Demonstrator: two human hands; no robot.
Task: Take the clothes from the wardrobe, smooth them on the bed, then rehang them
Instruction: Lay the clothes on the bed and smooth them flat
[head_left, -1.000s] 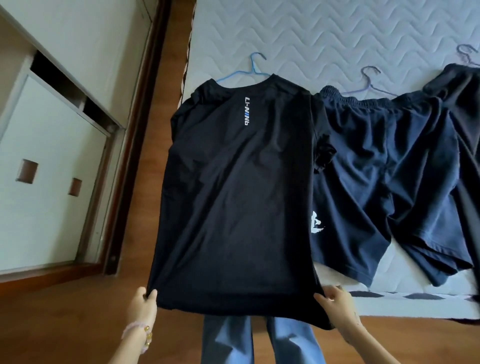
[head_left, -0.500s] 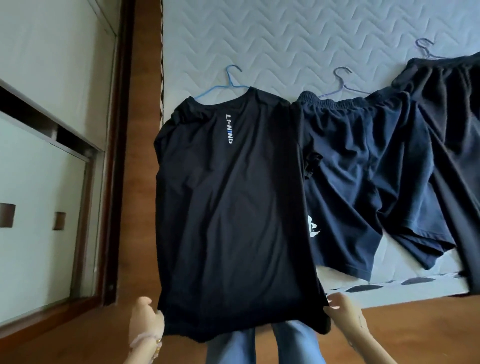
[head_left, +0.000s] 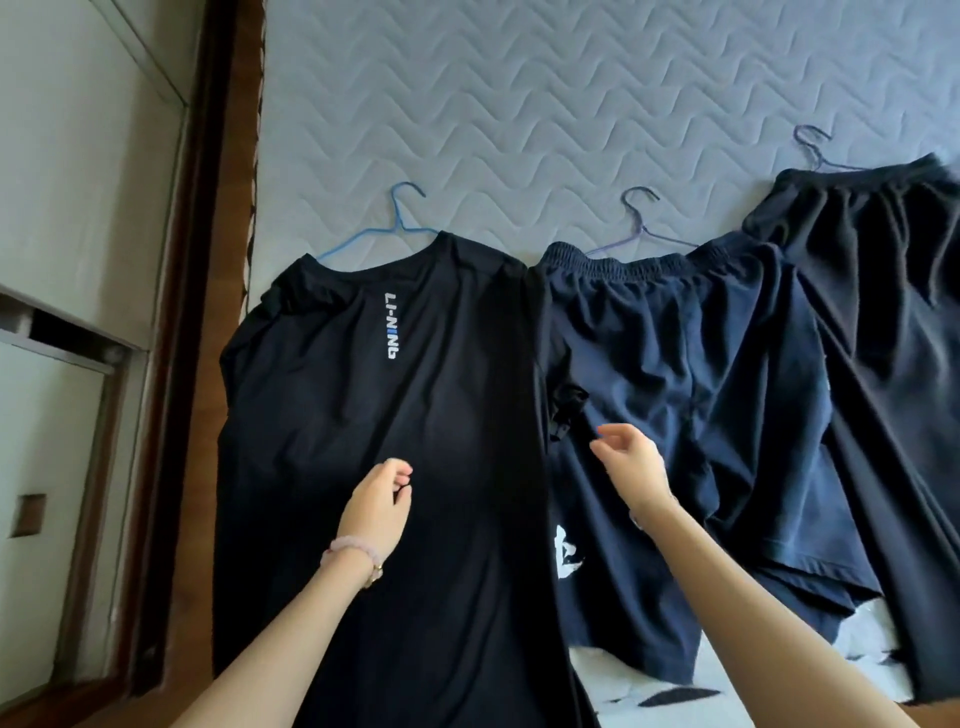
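Note:
A black T-shirt with white lettering lies flat on the bed, still on its blue hanger. My left hand hovers over the shirt's middle, fingers loosely curled, holding nothing. My right hand floats above the navy shorts near the shirt's right sleeve, fingers relaxed and empty. The navy shorts hang on a purple hanger. Black shorts lie at the far right on another hanger.
The wardrobe with sliding doors stands at the left, across a strip of wooden floor. The quilted mattress stretches away beyond the clothes. The shirt's hem drapes over the bed's near edge.
Both hands let go of the T-shirt's hem and moved forward over the clothes. The shirt, held taut before, now lies on the bed. The view moved closer.

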